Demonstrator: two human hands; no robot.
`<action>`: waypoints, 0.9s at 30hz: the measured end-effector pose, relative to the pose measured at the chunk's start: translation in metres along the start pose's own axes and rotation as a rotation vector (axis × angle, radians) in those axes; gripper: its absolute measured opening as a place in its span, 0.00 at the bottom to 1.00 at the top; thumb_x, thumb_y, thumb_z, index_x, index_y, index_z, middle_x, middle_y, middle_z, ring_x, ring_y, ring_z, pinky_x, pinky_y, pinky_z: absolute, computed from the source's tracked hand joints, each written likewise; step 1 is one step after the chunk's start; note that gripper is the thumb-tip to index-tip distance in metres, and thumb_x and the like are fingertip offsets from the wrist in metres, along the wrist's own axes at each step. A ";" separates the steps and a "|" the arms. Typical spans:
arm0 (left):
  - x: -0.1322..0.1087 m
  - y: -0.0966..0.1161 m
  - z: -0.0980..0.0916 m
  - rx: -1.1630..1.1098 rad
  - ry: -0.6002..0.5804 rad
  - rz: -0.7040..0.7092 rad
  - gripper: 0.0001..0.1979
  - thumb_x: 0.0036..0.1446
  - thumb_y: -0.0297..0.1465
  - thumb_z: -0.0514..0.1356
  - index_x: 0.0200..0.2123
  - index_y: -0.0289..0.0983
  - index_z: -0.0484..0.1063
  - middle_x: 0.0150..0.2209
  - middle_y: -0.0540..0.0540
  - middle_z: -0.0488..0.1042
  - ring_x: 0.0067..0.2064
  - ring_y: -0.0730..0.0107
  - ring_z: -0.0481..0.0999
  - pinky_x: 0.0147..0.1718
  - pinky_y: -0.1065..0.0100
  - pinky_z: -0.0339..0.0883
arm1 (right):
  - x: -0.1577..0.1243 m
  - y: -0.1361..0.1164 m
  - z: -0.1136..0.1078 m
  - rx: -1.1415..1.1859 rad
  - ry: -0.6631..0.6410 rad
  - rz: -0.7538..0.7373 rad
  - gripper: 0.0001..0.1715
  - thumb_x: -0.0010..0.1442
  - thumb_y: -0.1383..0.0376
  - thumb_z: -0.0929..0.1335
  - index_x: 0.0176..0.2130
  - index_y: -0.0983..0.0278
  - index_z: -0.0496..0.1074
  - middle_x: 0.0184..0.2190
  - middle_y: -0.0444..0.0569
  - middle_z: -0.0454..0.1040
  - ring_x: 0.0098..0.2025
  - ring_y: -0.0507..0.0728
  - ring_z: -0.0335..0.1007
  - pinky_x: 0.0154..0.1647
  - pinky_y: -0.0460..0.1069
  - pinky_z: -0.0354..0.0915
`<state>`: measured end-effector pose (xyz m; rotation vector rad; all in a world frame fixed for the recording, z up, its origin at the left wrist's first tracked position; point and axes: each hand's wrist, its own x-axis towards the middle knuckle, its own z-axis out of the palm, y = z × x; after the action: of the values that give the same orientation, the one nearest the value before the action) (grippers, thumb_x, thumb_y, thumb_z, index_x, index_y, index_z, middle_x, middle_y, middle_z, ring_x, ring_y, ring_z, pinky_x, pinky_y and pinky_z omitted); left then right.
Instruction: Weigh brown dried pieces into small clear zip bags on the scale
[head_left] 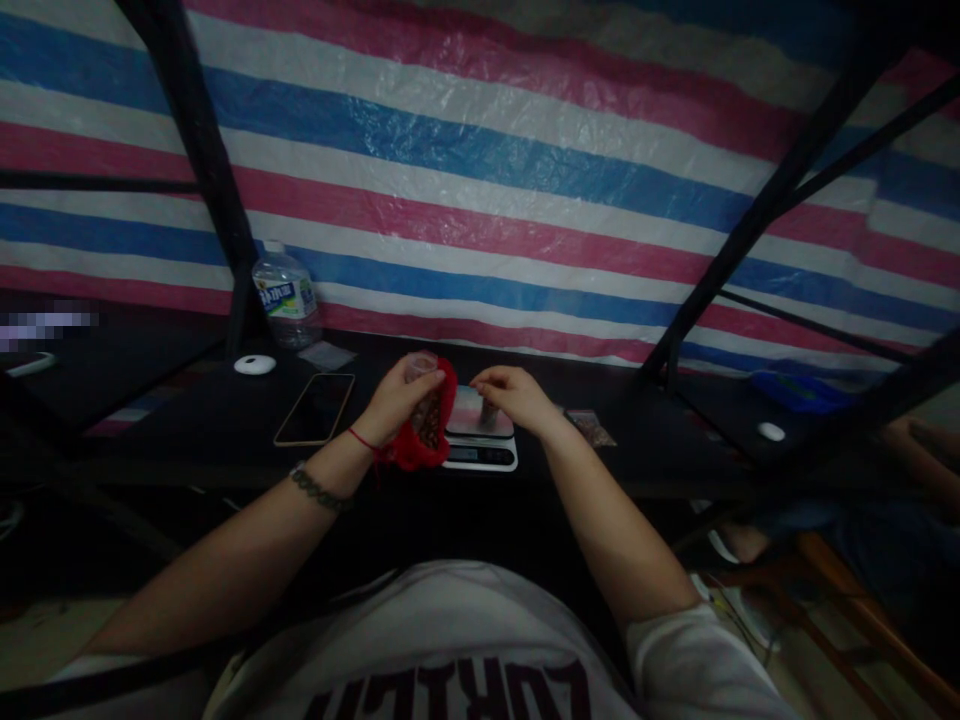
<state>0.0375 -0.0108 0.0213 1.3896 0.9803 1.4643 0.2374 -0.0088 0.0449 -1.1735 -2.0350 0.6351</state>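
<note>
My left hand [401, 398] is closed around a clear plastic bag [421, 368] and the rim of a red pouch [429, 430] that holds small brownish pieces. The pouch hangs just left of a small white digital scale [480, 440] on the dark table [225, 420]. My right hand [510, 395] hovers over the scale's platform with its fingers pinched together above a small item [489, 412] that I cannot make out.
A phone [315, 408] lies face up left of the pouch. Behind it stand a water bottle [285, 295], a white round object [255, 365] and a clear packet [326, 354]. A small bag of brown pieces [592, 428] lies right of the scale. Black frame bars cross both sides.
</note>
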 end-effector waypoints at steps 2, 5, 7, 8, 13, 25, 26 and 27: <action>0.005 0.001 -0.005 -0.109 0.125 -0.015 0.21 0.43 0.39 0.66 0.39 0.36 0.68 0.28 0.51 0.71 0.27 0.73 0.69 0.26 0.72 0.63 | 0.003 0.002 0.022 -0.164 -0.100 -0.021 0.12 0.56 0.69 0.65 0.38 0.64 0.77 0.36 0.47 0.78 0.37 0.53 0.72 0.40 0.46 0.64; 0.008 0.002 -0.010 -0.143 0.180 0.012 0.21 0.42 0.38 0.66 0.39 0.36 0.67 0.28 0.52 0.70 0.27 0.74 0.69 0.26 0.73 0.63 | 0.010 0.000 0.053 -0.368 -0.297 -0.103 0.13 0.54 0.69 0.67 0.41 0.64 0.77 0.38 0.49 0.78 0.39 0.55 0.72 0.39 0.46 0.63; 0.008 -0.001 -0.011 -0.120 0.171 0.030 0.21 0.41 0.38 0.67 0.39 0.37 0.67 0.29 0.51 0.70 0.29 0.73 0.70 0.28 0.72 0.64 | 0.015 -0.003 0.069 -0.452 -0.400 -0.156 0.14 0.54 0.68 0.68 0.41 0.64 0.77 0.39 0.51 0.78 0.40 0.56 0.72 0.40 0.46 0.63; 0.007 -0.002 -0.011 -0.106 0.161 0.035 0.21 0.41 0.38 0.67 0.39 0.37 0.67 0.31 0.51 0.71 0.31 0.72 0.71 0.30 0.71 0.65 | 0.018 -0.004 0.074 -0.473 -0.428 -0.173 0.14 0.54 0.68 0.68 0.42 0.65 0.77 0.39 0.52 0.78 0.41 0.56 0.72 0.41 0.46 0.63; 0.005 -0.011 -0.011 -0.017 0.075 0.053 0.21 0.43 0.38 0.66 0.40 0.36 0.67 0.36 0.48 0.72 0.37 0.69 0.72 0.39 0.67 0.66 | 0.020 -0.008 0.074 -0.456 -0.274 -0.201 0.11 0.56 0.70 0.67 0.40 0.66 0.77 0.40 0.54 0.77 0.42 0.57 0.70 0.46 0.49 0.61; 0.000 -0.023 0.006 0.204 -0.063 0.085 0.22 0.45 0.41 0.65 0.42 0.37 0.68 0.40 0.46 0.75 0.43 0.63 0.74 0.46 0.62 0.65 | -0.008 0.077 0.017 -0.356 0.338 0.053 0.37 0.48 0.56 0.73 0.54 0.68 0.67 0.53 0.60 0.69 0.56 0.65 0.62 0.58 0.58 0.56; 0.000 -0.024 0.006 0.223 -0.078 0.084 0.22 0.45 0.41 0.65 0.42 0.36 0.68 0.40 0.45 0.75 0.43 0.63 0.74 0.46 0.62 0.65 | -0.008 0.082 0.017 -0.340 0.303 0.091 0.37 0.47 0.56 0.73 0.53 0.68 0.68 0.52 0.59 0.70 0.56 0.64 0.63 0.58 0.57 0.57; 0.000 -0.025 0.006 0.244 -0.093 0.083 0.23 0.45 0.41 0.65 0.42 0.36 0.68 0.41 0.45 0.74 0.43 0.63 0.74 0.46 0.63 0.66 | -0.007 0.086 0.018 -0.319 0.270 0.128 0.36 0.46 0.56 0.73 0.52 0.68 0.69 0.51 0.59 0.71 0.55 0.63 0.65 0.57 0.57 0.58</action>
<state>0.0453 -0.0036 -0.0019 1.6764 1.0805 1.3609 0.2731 0.0242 -0.0289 -1.4950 -1.8833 0.1970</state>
